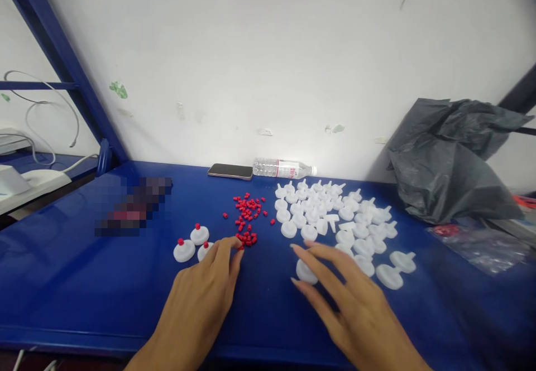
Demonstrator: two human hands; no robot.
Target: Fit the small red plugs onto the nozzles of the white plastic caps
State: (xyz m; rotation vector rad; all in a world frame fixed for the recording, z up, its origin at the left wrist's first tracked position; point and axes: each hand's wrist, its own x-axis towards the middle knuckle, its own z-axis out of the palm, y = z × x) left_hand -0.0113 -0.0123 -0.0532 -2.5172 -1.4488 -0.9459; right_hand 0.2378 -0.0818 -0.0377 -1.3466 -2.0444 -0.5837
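My left hand (205,279) reaches the near end of a loose heap of small red caps (248,210), thumb and forefinger pinched together with a bit of red at their tips. Just beyond its knuckles stand three white plastic funnel-like pieces (183,250), each topped with a red cap; the nearest is partly covered. My right hand (339,282) has its thumb and fingers around one white piece (306,272) low over the table, partly hidden by the fingers. Behind it spreads a group of several white funnel-like pieces with narrow spouts (309,232), uncapped.
A phone (230,171) and a clear plastic bottle (285,168) lie along the wall. To the right are a dark plastic bag (452,164) and a clear bag (481,248) with red inside. A blurred-out item (134,206) lies left on the blue table (104,287).
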